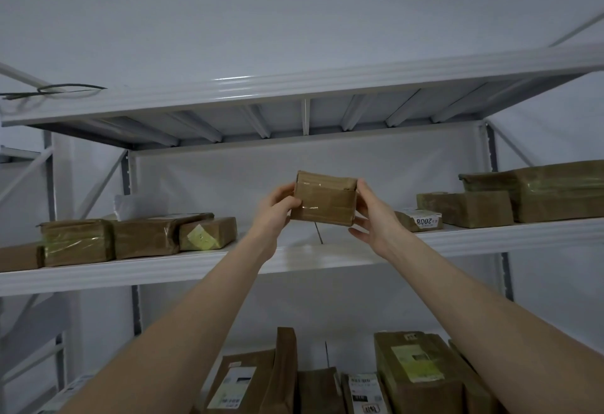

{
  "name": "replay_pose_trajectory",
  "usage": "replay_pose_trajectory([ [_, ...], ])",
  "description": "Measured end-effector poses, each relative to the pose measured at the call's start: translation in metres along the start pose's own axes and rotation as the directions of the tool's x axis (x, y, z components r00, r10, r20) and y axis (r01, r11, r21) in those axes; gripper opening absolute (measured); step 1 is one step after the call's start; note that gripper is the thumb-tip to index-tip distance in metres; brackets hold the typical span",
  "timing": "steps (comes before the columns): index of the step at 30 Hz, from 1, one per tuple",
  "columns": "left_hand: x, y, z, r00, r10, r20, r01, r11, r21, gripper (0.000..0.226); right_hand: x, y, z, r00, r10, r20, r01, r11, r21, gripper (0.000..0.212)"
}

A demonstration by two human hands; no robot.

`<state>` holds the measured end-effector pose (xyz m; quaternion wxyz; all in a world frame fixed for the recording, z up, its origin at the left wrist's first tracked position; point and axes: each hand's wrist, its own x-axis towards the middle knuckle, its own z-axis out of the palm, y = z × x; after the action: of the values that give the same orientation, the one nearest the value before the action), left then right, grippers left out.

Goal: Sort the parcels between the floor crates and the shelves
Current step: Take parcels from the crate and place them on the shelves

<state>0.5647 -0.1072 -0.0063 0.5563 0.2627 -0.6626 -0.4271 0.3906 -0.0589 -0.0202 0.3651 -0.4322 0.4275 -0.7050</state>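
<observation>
A: Nearest, both forearms ran up from the bottom edge. Below them, upright parcels (pixel 421 377) stood on the lower shelf, cut off by the frame, labels too blurred to read.

B: Hands?

A: Left hand (pixel 273 209) was wrapped round the left end of a small brown parcel (pixel 323 198), fingers curled behind it, thumb on the front. Right hand (pixel 376 214) pressed the right end, thumb along the top corner, lower fingers partly splayed and loose.

B: Parcel's look and position?

A: Blocky cardboard, banded in glossy clear tape, one corner of tape lifting at upper right. No label visible on the facing side. It was held in the air above the bare middle of the middle shelf (pixel 202 266), not touching it.

B: Farther back?

A: Taped boxes (pixel 140 238) lay left of the gap; one carried a yellowish label (pixel 200 236), unreadable. Right-hand boxes (pixel 536 191) ran out of frame; a small one (pixel 420 220) showed inverted digits, only partly legible. Top shelf (pixel 294 83) was seen from beneath; its contents were hidden.
</observation>
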Motion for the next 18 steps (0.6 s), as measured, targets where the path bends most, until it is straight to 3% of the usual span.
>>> replay_pose_trajectory([
  [4, 0.002, -0.012, -0.002, 1.000, -0.008, 0.017, 0.008, 1.000, 0.001, 0.036, -0.001, 0.000, -0.003, 0.999, 0.053, -0.010, -0.053, 0.999, 0.002, 0.046],
  [10, 0.005, -0.019, 0.004, 0.992, -0.127, 0.005, 0.127, 0.990, -0.059, 0.015, -0.002, 0.005, 0.000, 0.999, 0.015, -0.039, -0.014, 0.999, 0.033, 0.029],
  [18, 0.006, -0.021, 0.013, 0.987, -0.158, 0.033, 0.159, 0.987, -0.020, 0.045, -0.004, 0.015, -0.001, 0.996, -0.025, -0.080, 0.036, 0.990, 0.136, 0.040],
])
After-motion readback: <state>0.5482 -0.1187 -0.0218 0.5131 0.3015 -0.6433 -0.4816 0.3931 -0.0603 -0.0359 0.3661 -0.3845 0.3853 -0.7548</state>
